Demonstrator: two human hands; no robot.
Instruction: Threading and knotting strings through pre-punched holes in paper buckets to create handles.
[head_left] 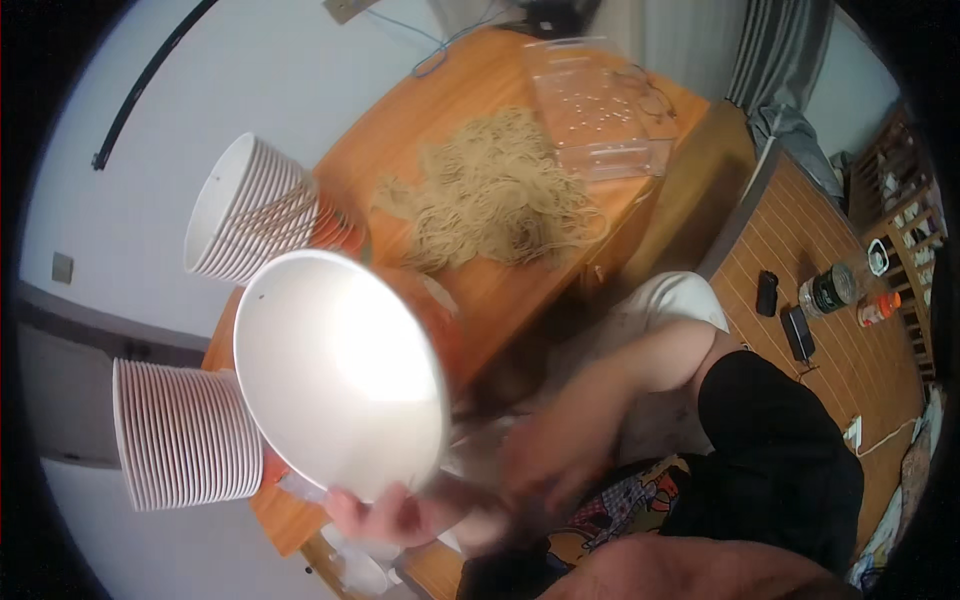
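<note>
A white paper bucket (340,380) is tilted on its side in front of me, its bright inner wall facing up toward me. My left hand (400,515) grips it by the near lower edge, with fingers bent around it. Close to my body, my right hand (545,465) is smeared by motion, so its fingers and anything in them cannot be made out. Beyond the bucket, a loose heap of thin beige cords (500,195) spreads across the wooden table (390,140).
Nested white buckets (185,435) stand at the near left; another stack (270,205) behind has cords draped over it. A clear plastic tray (600,110) with small white bits lies at the far right of the table. Bottles (828,290) and a black phone-like object (767,293) sit further right.
</note>
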